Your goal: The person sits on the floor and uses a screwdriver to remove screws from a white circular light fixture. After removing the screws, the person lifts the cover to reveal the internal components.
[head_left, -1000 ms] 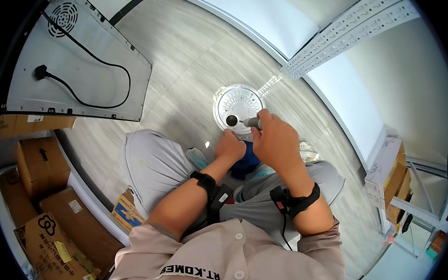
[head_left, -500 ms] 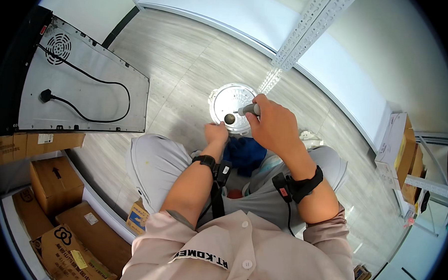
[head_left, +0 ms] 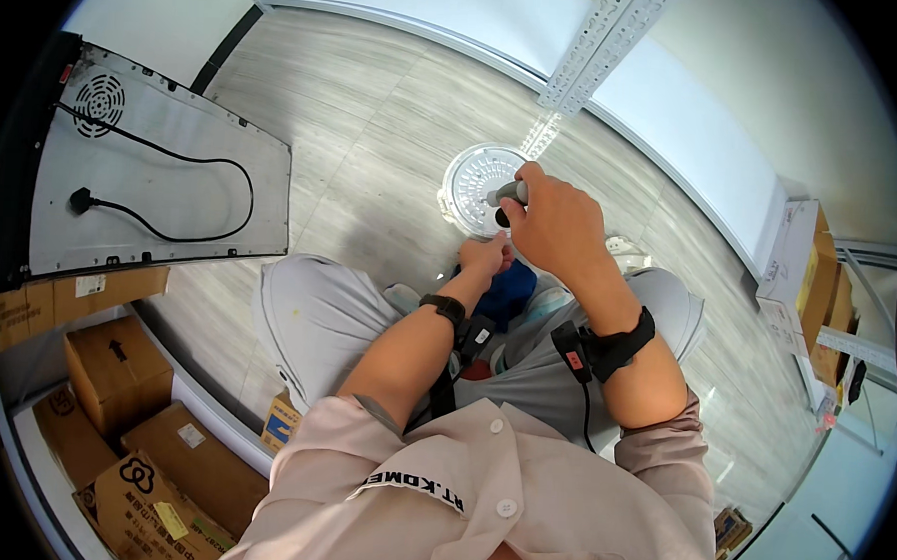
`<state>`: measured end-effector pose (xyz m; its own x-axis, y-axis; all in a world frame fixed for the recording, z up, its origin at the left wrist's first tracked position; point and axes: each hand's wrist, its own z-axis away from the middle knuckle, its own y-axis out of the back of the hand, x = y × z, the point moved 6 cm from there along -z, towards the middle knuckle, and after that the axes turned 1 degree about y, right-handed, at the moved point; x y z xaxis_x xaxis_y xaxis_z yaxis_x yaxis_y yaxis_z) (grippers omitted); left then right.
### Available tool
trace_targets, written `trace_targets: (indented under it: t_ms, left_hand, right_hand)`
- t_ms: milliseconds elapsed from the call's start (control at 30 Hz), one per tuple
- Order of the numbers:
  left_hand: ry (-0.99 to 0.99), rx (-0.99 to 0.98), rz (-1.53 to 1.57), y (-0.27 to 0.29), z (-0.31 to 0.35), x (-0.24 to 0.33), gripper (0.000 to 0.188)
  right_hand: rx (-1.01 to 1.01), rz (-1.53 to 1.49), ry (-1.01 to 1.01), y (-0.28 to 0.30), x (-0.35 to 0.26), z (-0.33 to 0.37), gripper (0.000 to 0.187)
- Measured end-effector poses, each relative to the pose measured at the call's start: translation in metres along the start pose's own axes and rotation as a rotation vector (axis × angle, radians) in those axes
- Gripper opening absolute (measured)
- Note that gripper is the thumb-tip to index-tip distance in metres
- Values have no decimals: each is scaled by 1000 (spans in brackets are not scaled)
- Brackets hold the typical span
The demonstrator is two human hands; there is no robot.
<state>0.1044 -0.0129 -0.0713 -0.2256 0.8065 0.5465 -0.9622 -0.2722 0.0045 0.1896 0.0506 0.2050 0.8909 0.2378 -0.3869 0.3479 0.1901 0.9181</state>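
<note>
A round, silvery metal disc (head_left: pixel 470 181) with vents and a pale rim rests low in front of my legs. My left hand (head_left: pixel 487 254) is closed at its near edge, fingers curled against the rim; what lies under the fingertips is partly hidden. In my right hand (head_left: pixel 561 225) is a grey-handled screwdriver (head_left: pixel 512 192), held over the disc's right part with its tip pointing at the surface. Beside the tip is a dark round spot (head_left: pixel 502 217) on the disc. A blue cloth (head_left: pixel 508 293) lies between my feet, just below the left hand.
To the left stands a metal-sided appliance (head_left: pixel 172 188) with a black power cord (head_left: pixel 204 159). Cardboard boxes (head_left: pixel 116 371) fill the lower-left shelf. A white shelf edge and perforated post (head_left: pixel 604 52) run along the far side. A white plastic part (head_left: pixel 627 254) lies by my right knee.
The disc and both hands now sit higher and my left hand farther right in view. The disc seems turned, with its dark spot farther right. The screwdriver stays in my right hand.
</note>
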Motion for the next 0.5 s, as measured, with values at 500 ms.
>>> trace_targets:
  t_ms: [500]
  left_hand:
    - [-637, 365, -491, -30, 58, 65, 23]
  right_hand:
    - [-10, 14, -110, -18, 63, 7, 32]
